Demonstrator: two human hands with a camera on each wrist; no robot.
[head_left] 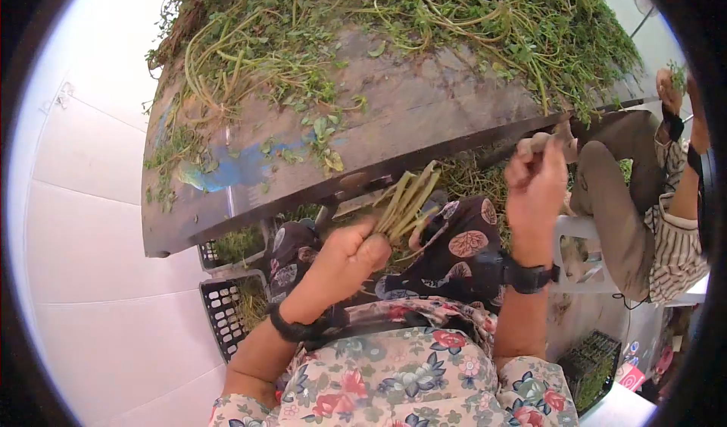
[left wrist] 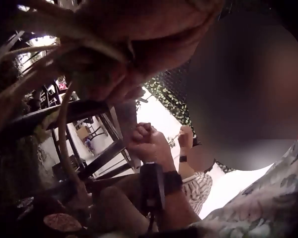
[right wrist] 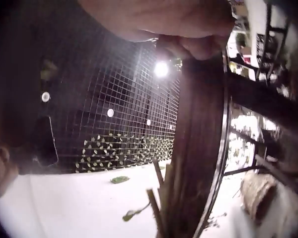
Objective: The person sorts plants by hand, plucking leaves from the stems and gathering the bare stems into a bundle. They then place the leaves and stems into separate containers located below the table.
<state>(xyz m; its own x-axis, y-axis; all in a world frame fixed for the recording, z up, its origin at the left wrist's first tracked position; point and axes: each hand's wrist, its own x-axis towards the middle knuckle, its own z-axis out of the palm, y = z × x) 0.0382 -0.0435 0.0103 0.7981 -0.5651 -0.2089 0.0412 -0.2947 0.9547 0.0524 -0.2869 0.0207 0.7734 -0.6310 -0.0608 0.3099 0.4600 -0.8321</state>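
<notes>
My left hand point(head_left: 344, 256) grips a bundle of cut green stems point(head_left: 405, 203), their ends pointing up toward the table edge. In the left wrist view, stems point(left wrist: 64, 124) from the bundle hang close to the camera, dark and blurred. To the right, my right hand point(head_left: 538, 184) is raised near the table's front edge with its fingers curled. The left wrist view shows the same right hand point(left wrist: 149, 141) like a loose fist, with nothing visible in it. Leafy green plants point(head_left: 522, 33) are heaped on the worn table point(head_left: 401, 86), some hanging over its edge near my right hand.
Black crates point(head_left: 223, 313) with greens stand below the table at left; another crate point(head_left: 594, 370) is at lower right. Stems point(head_left: 473, 173) lie under the table edge. A seated person in a striped sleeve point(head_left: 674, 230) is close at right.
</notes>
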